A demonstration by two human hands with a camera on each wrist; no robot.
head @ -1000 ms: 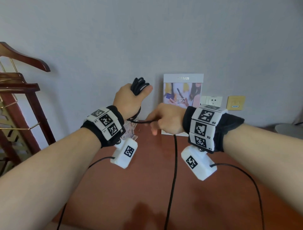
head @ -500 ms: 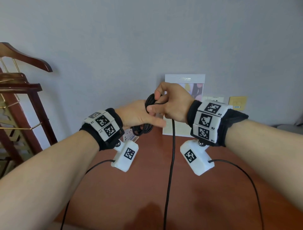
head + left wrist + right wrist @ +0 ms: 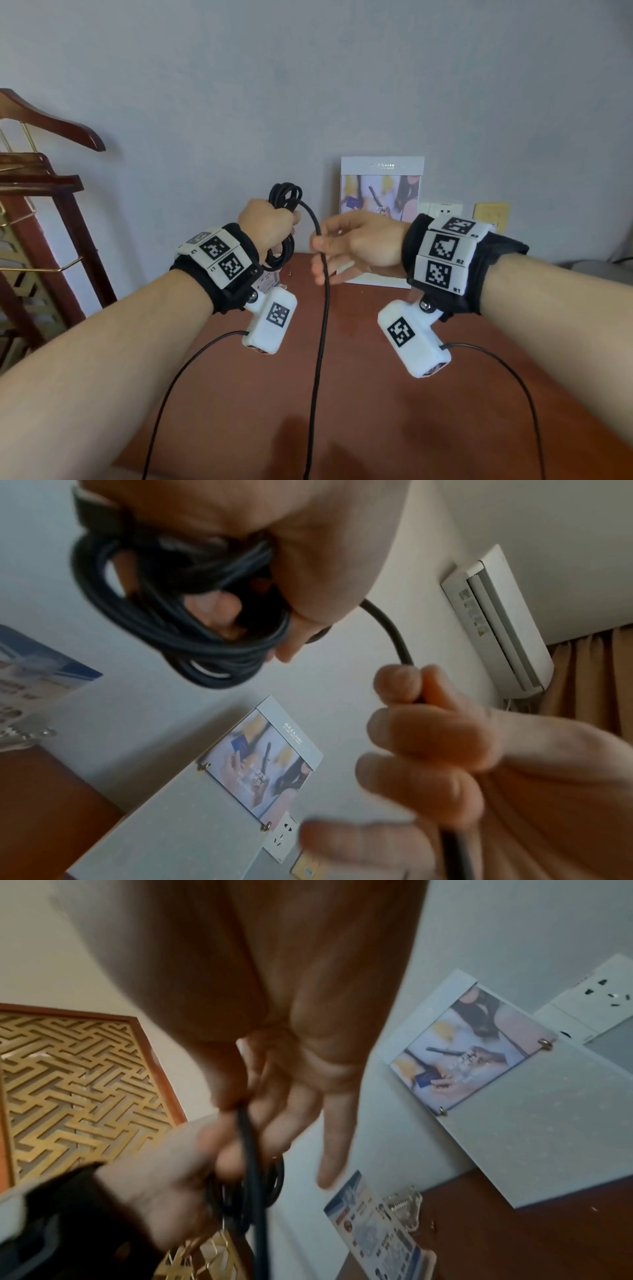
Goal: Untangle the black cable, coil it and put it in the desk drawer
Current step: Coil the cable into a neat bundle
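Coil [image 3: 284, 205] in left hand [image 3: 265, 226]; right hand [image 3: 356, 245] beside; desk [image 3: 359, 394] below.

Left hand [image 3: 240, 534] gripping coiled cable [image 3: 192, 631], one strand arcing to right hand [image 3: 445, 750] pinching it, calendar [image 3: 263, 761] and socket [image 3: 281, 837] on wall, air conditioner [image 3: 496, 620], curtain [image 3: 589, 680]

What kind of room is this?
Probably a hotel room, though I can't be sure. A wooden clothes stand with a hanger is beside the reddish desk, a printed guest card leans on the wall, and an air conditioner hangs by curtains.
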